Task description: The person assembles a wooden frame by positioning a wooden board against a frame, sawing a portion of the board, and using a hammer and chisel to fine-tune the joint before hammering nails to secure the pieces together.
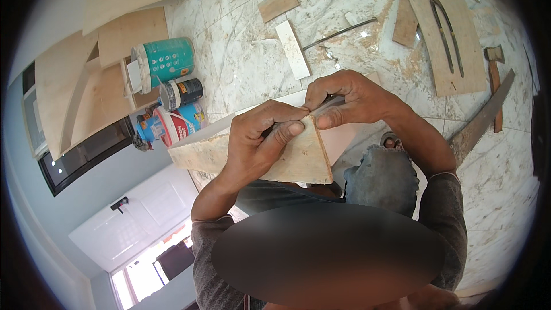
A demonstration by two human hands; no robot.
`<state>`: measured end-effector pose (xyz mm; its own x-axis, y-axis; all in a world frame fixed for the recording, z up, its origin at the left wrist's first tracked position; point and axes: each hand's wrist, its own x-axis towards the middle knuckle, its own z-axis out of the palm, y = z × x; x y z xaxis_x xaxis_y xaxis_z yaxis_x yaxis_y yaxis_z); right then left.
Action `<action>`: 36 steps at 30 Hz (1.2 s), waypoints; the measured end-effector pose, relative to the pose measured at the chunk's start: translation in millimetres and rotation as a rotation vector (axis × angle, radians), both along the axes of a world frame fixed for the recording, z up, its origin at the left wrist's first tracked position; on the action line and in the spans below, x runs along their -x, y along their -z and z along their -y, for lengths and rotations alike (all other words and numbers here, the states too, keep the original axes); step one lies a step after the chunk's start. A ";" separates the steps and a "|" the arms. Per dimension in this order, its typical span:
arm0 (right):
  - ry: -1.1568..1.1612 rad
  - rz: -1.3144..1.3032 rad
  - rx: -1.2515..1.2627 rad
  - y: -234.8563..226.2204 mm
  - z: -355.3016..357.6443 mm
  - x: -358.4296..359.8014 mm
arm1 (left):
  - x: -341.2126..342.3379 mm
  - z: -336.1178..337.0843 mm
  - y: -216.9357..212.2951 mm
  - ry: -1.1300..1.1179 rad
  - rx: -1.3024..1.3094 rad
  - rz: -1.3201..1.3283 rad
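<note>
A wooden board (281,163) is laid across, in front of the person's body, with the upper corner of its cut end placed between both hands. Its top edge is gripped by the left hand (258,138), the thumb pressed to the broad face and the fingers curled nearly closed. The right hand (353,100) is bent over the same corner, thumb and forefinger almost met; whether a small piece is pinched between them cannot be told. The board's end appears to have been cut, and the work seems to be at a stage of close handling at that corner; no finished joint can be made out there, so what is left cannot be judged further. Beyond the board, a white offcut (293,50) and a metal rod (340,34) are scattered on the tiled floor. To the board's right, pincers (440,31) are rested on a plywood strip (422,8), with a hammer (496,89) and handsaw (483,117) laid farther out. To the board's left, a green bucket (169,60) is stood.
</note>
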<state>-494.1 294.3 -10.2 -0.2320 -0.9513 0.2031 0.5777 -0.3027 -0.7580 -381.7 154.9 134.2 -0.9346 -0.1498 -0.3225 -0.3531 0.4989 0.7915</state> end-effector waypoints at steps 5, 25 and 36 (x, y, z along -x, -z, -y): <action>0.049 -0.022 0.015 0.9 0.5 1.7 | 4.7 -1.5 0.9 0.008 0.021 -0.018; 0.612 -1.277 -0.870 213.5 127.9 162.3 | -5.3 -1.4 18.4 0.154 0.322 -0.324; 0.465 -1.384 -1.083 234.1 168.0 139.9 | -3.6 3.2 17.5 0.098 0.190 -0.230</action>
